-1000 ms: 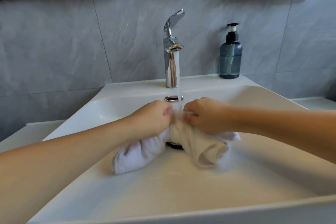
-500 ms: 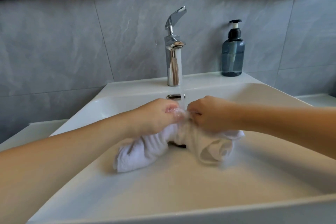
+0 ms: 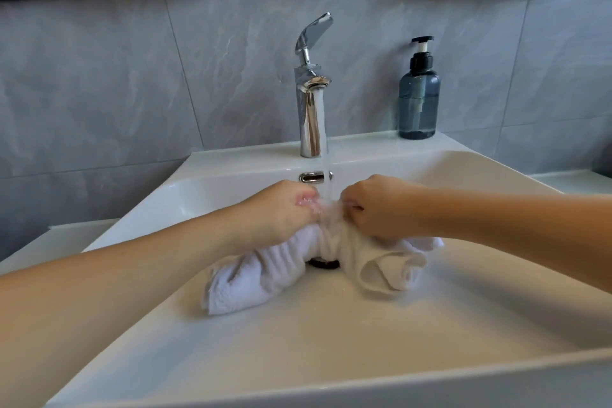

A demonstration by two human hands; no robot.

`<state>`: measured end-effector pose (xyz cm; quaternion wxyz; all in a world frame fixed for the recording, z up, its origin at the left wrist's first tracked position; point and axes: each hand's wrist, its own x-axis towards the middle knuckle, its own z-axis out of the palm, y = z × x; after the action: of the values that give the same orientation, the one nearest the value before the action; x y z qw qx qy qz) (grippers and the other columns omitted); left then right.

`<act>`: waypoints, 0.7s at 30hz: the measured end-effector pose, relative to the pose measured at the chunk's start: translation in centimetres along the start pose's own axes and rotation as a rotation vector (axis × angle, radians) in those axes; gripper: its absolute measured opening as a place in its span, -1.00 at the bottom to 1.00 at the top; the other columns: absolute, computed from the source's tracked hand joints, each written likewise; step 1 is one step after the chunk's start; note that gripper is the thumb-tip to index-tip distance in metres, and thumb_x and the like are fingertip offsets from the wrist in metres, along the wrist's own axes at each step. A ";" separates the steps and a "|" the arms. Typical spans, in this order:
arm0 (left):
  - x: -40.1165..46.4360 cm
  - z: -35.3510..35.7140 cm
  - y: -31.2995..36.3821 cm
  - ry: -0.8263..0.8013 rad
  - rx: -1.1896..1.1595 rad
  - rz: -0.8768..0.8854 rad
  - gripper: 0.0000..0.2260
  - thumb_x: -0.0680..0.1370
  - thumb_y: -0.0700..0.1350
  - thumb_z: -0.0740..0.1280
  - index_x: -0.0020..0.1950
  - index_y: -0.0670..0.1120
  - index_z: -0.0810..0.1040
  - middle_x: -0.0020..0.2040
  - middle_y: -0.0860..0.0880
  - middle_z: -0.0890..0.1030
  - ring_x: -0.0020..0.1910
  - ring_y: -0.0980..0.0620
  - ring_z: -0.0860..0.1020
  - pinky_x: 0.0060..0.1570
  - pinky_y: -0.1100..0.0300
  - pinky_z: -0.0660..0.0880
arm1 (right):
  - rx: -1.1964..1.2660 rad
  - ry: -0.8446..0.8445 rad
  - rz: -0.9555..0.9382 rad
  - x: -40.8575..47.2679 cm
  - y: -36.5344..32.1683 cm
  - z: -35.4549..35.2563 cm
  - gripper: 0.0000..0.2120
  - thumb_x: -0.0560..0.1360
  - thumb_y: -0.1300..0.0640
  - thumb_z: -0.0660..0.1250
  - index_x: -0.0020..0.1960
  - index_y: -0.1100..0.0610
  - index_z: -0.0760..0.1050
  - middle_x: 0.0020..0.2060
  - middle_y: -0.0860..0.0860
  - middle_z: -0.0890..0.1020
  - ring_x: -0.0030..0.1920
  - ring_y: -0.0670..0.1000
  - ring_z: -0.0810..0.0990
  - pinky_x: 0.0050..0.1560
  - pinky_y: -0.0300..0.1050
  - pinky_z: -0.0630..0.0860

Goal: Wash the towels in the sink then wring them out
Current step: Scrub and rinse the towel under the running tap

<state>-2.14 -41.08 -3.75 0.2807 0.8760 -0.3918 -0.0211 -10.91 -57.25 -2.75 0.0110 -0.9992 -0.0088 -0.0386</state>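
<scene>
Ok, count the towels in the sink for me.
1 visible: a white towel bunched under the tap's stream, gripped by the left hand and right hand, its ends trailing on the sink floor either side of the drain. Folds could hide another.

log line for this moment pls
phase: washing | left hand: grips towel | right hand: grips towel | faucet: running | sink

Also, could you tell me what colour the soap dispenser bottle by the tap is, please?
The soap bottle is translucent blue-grey with a black pump, seen in the head view.
</scene>
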 end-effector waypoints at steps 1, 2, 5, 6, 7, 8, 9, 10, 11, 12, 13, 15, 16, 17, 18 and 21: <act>0.0 0.0 -0.1 0.044 0.074 -0.011 -0.74 0.60 -0.15 0.27 -0.29 -0.14 0.44 -0.32 0.02 0.50 -0.24 -0.01 0.45 -0.20 0.11 0.40 | 0.026 0.010 -0.015 0.0 0.1 0.0 -0.76 0.59 0.06 0.12 -0.26 -0.03 0.32 -0.26 -0.05 0.48 -0.11 0.08 0.50 -0.09 -0.04 0.45; 0.1 -0.2 -0.3 0.107 0.172 -0.028 -0.73 0.60 -0.14 0.24 -0.31 -0.12 0.38 -0.34 0.00 0.47 -0.26 -0.05 0.43 -0.26 0.10 0.36 | 0.075 0.023 -0.041 0.0 0.0 0.0 -0.74 0.59 0.05 0.13 -0.29 0.00 0.31 -0.29 -0.06 0.47 -0.15 0.07 0.48 -0.12 -0.05 0.42; 0.0 -0.2 -0.1 0.060 0.044 0.018 -0.74 0.58 -0.10 0.29 -0.31 -0.09 0.41 -0.34 0.03 0.46 -0.27 0.01 0.42 -0.25 0.14 0.36 | 0.058 -0.002 -0.015 0.1 0.0 -0.1 -0.73 0.60 0.03 0.12 -0.27 0.01 0.33 -0.23 -0.03 0.52 -0.10 0.08 0.52 -0.10 -0.05 0.43; -0.1 -0.2 0.1 -0.013 -0.092 0.051 -0.76 0.57 -0.02 0.33 -0.26 -0.09 0.48 -0.31 0.05 0.47 -0.25 0.08 0.43 -0.21 0.16 0.39 | -0.002 -0.014 0.024 0.1 0.2 -0.1 -0.77 0.59 0.05 0.11 -0.22 0.00 0.37 -0.18 -0.02 0.54 -0.05 0.10 0.54 -0.09 -0.05 0.46; -0.3 -0.3 0.3 -0.055 -0.148 0.072 -0.77 0.55 0.05 0.33 -0.18 -0.09 0.51 -0.28 0.06 0.47 -0.23 0.12 0.42 -0.18 0.17 0.40 | -0.054 -0.012 0.056 0.2 0.4 -0.1 -0.81 0.59 0.06 0.10 -0.15 -0.01 0.43 -0.13 0.00 0.56 -0.03 0.11 0.55 -0.08 -0.05 0.47; -0.5 -0.6 0.3 -0.068 -0.140 0.073 -0.78 0.56 0.08 0.32 -0.10 -0.07 0.51 -0.26 0.07 0.47 -0.24 0.14 0.42 -0.20 0.16 0.41 | -0.079 0.003 0.068 0.2 0.6 -0.1 -0.81 0.60 0.06 0.09 -0.06 0.02 0.47 -0.11 0.00 0.57 -0.03 0.11 0.55 -0.10 -0.05 0.47; -0.5 -0.9 -0.1 -0.053 -0.118 0.051 -0.82 0.59 0.06 0.31 -0.05 -0.04 0.48 -0.28 0.08 0.45 -0.31 0.17 0.41 -0.31 0.21 0.38 | -0.078 0.019 0.070 0.2 0.7 -0.1 -0.80 0.61 0.06 0.08 -0.01 0.04 0.48 -0.11 0.00 0.57 -0.04 0.10 0.54 -0.12 -0.04 0.47; -0.5 -1.1 -0.5 -0.036 -0.118 0.025 -0.88 0.61 0.00 0.31 -0.02 -0.02 0.45 -0.32 0.08 0.41 -0.41 0.20 0.36 -0.40 0.27 0.31 | -0.071 0.021 0.074 0.2 0.8 -0.1 -0.80 0.61 0.06 0.08 0.00 0.05 0.47 -0.13 -0.01 0.55 -0.06 0.09 0.53 -0.14 -0.04 0.44; -0.6 -1.3 -0.6 -0.041 -0.150 0.006 -0.91 0.60 -0.06 0.31 0.00 -0.02 0.43 -0.35 0.07 0.38 -0.46 0.19 0.32 -0.43 0.30 0.28 | -0.069 0.016 0.081 0.2 0.8 0.1 -0.81 0.61 0.07 0.07 0.01 0.05 0.46 -0.14 -0.01 0.53 -0.07 0.09 0.52 -0.17 -0.05 0.41; -0.6 -1.4 -0.7 -0.064 -0.201 0.002 -0.90 0.57 -0.10 0.33 0.01 -0.02 0.42 -0.33 0.05 0.38 -0.44 0.16 0.32 -0.38 0.28 0.30 | -0.078 0.003 0.089 0.2 0.9 0.2 -0.82 0.60 0.08 0.07 0.02 0.04 0.45 -0.13 -0.01 0.52 -0.07 0.09 0.51 -0.17 -0.05 0.39; -0.5 -1.6 -0.7 -0.086 -0.246 -0.007 -0.86 0.51 -0.14 0.33 0.02 -0.01 0.42 -0.27 0.02 0.42 -0.35 0.12 0.36 -0.29 0.20 0.34 | -0.092 -0.012 0.097 0.3 1.0 0.2 -0.82 0.60 0.10 0.06 0.04 0.03 0.43 -0.11 -0.01 0.51 -0.06 0.10 0.51 -0.16 -0.05 0.38; -0.3 -1.8 -0.7 -0.102 -0.229 -0.087 -0.80 0.47 -0.21 0.34 0.03 -0.02 0.43 -0.13 -0.03 0.47 -0.20 0.03 0.41 -0.18 0.06 0.37 | -0.085 -0.043 0.079 0.2 1.3 0.4 -0.79 0.59 0.12 0.05 0.12 0.02 0.42 -0.02 -0.02 0.50 0.03 0.08 0.50 -0.02 -0.04 0.43; -0.2 -2.1 -0.7 -0.117 -0.151 -0.158 -0.82 0.49 -0.20 0.35 0.04 -0.04 0.43 -0.10 -0.06 0.48 -0.18 -0.01 0.43 -0.19 0.05 0.37 | -0.054 -0.051 0.045 0.0 1.3 0.4 -0.76 0.60 0.11 0.06 0.19 0.02 0.41 0.06 -0.02 0.49 0.10 0.07 0.49 0.10 -0.02 0.43; -0.1 -2.4 -0.7 -0.160 -0.036 -0.231 -0.87 0.53 -0.15 0.34 0.03 -0.09 0.44 -0.11 -0.11 0.50 -0.20 -0.06 0.44 -0.24 0.07 0.37 | -0.016 -0.057 -0.002 -0.1 1.2 0.5 -0.75 0.60 0.10 0.07 0.23 0.02 0.39 0.10 -0.02 0.47 0.15 0.05 0.46 0.20 0.00 0.41; -0.2 -2.6 -0.7 -0.212 0.090 -0.287 -0.88 0.56 -0.08 0.31 -0.02 -0.13 0.47 -0.14 -0.15 0.52 -0.24 -0.09 0.46 -0.30 0.10 0.37 | 0.005 -0.069 -0.056 -0.1 0.9 0.6 -0.80 0.60 0.07 0.08 0.19 0.01 0.37 0.09 -0.03 0.46 0.15 0.05 0.44 0.23 0.01 0.38; -0.3 -2.1 -0.8 -0.181 0.195 -0.114 -0.71 0.64 -0.02 0.24 -0.24 -0.10 0.38 -0.26 -0.05 0.43 -0.27 -0.01 0.39 -0.25 0.11 0.35 | -0.033 -0.076 -0.080 0.2 0.1 0.7 -0.89 0.62 0.00 0.08 -0.07 -0.03 0.29 -0.10 -0.05 0.46 0.00 0.07 0.48 0.08 0.04 0.45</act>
<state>-1.33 -39.43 -2.42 0.1562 0.9144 -0.3652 -0.0776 -10.66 -57.38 -3.44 -0.0072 -0.9988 -0.0485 -0.0010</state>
